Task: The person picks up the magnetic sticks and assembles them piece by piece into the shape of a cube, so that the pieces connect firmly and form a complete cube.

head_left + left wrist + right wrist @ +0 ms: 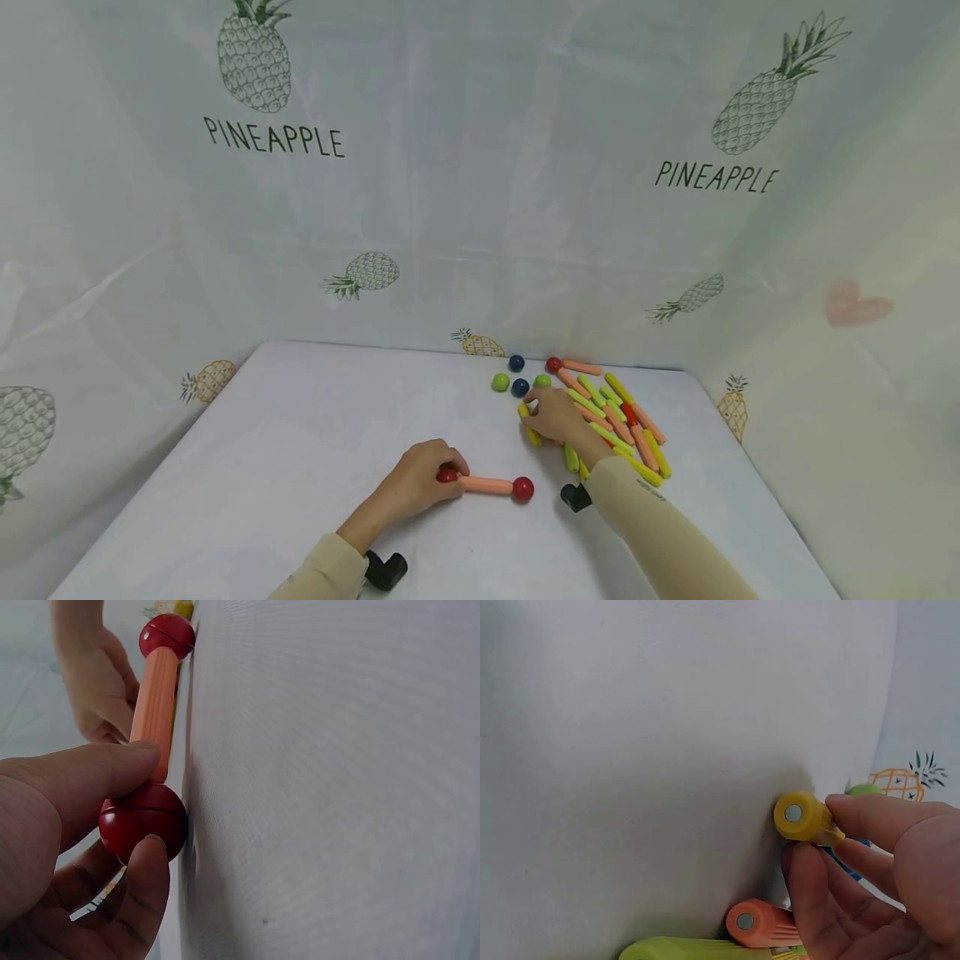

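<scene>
My left hand [422,478] grips a red ball [142,821] between thumb and fingers, low over the white table. That ball joins one end of an orange rod [486,485], and a second red ball [522,489] is on the other end. Farther right, my right hand [557,413] pinches a yellow rod [801,817] with thumb and fingers; a round silver spot shows on the rod's end face. Just below that hand in the right wrist view lie another orange rod [757,922] and a yellow-green rod [679,949].
Several yellow, green and orange rods lie in a group at the right, including a yellow rod [657,454]. Behind the right hand sit dark blue balls [517,363] and green balls [500,382]. A red ball [553,365] joins two orange rods. A pineapple-print sheet [480,192] hangs behind.
</scene>
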`<state>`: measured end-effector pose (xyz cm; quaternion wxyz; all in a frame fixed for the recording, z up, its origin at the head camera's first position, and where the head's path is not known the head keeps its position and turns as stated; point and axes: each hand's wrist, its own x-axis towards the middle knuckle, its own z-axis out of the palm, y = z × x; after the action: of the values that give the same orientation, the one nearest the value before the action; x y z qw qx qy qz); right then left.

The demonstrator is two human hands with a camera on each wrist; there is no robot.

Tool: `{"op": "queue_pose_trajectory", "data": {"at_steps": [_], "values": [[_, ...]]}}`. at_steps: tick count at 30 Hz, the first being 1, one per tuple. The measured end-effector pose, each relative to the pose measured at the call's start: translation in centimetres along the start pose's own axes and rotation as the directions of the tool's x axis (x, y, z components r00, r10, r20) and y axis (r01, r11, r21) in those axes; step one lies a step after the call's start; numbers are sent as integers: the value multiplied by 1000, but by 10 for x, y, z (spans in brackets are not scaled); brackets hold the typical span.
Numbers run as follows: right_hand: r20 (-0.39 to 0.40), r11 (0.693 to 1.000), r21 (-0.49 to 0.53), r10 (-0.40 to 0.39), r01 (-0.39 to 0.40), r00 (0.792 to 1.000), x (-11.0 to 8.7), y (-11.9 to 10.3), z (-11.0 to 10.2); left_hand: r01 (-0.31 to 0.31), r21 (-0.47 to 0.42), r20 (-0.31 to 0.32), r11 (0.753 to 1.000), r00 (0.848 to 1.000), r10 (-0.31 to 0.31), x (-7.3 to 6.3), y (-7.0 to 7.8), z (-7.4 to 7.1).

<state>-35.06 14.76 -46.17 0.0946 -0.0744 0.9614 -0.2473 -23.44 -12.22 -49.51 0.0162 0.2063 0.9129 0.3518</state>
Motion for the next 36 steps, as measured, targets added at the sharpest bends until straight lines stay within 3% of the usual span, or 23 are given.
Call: {"op": "queue_pose_trajectory", "data": {"at_steps": [8,13,22,36], "values": [[12,999,23,-40,40,999,-2,5,1,-16,22,-9,1000,1000,16,0,1,1],[-10,993,100,-61,62,998,-10,6,-2,-35,31,-25,999,999,36,0,0,1],[-45,933,352,-56,69,997,-30,11,4,-44,22,-21,999,999,45,1,1,-2],[11,887,462,-23,16,1000,-52,15,15,-11,4,-6,1000,1000,11,2,2,-1]]}}
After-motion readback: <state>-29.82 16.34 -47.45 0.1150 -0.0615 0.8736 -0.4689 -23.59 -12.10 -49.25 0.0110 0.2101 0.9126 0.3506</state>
